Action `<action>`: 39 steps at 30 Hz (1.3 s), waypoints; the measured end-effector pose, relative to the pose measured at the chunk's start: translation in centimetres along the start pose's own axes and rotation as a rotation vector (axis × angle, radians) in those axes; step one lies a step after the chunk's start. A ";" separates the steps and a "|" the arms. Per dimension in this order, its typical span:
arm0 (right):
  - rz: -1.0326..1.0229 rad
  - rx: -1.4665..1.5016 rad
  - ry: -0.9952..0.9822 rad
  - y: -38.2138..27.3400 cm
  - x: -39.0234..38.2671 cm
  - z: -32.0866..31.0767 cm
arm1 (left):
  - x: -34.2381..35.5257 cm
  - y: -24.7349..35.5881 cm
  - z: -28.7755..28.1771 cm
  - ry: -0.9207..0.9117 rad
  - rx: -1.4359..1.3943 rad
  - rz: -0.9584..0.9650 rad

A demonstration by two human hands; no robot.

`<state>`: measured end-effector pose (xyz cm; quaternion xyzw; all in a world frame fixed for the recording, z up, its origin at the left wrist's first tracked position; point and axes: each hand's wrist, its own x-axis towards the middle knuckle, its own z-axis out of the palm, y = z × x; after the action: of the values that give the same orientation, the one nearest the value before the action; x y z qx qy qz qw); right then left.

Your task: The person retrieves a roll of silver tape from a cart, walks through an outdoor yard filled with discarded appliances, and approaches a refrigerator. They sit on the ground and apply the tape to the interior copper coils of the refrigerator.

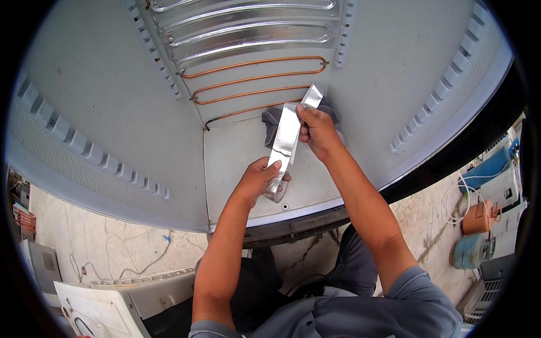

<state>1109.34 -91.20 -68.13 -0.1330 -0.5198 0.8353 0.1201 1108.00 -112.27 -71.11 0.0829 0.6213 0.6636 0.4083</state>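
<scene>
Between my two hands stretches a strip of shiny foil tape [286,134], above the floor of a white refrigerator cabinet [236,169]. My left hand [261,181] is closed round the lower part, where the roll shows partly below the fingers. My right hand [318,128] pinches the upper part between thumb and fingers, and a loose end sticks out beyond it. On the back wall run bent copper tubes [253,80]; higher up, silver foil tape [248,39] covers further loops. Behind my right hand lies a dark grey cloth [271,125], partly hidden.
Notched shelf rails [73,138] line the cabinet's side walls. Outside on the right stand an orange gas cylinder [477,218] and a teal gas cylinder [465,252], with a white hose [451,207] nearby. A white panel [93,310] lies at lower left, near a thin cable [138,273] on the cracked floor.
</scene>
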 end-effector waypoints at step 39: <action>0.263 0.053 0.001 0.4 -1.0 0.9 | 1.0 -1.1 -0.7 0.132 -0.142 0.283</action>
<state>1109.92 -92.49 -67.98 -0.1975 -0.4756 0.8571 0.0131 1107.38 -112.24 -72.60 0.0970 0.5804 0.7607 0.2739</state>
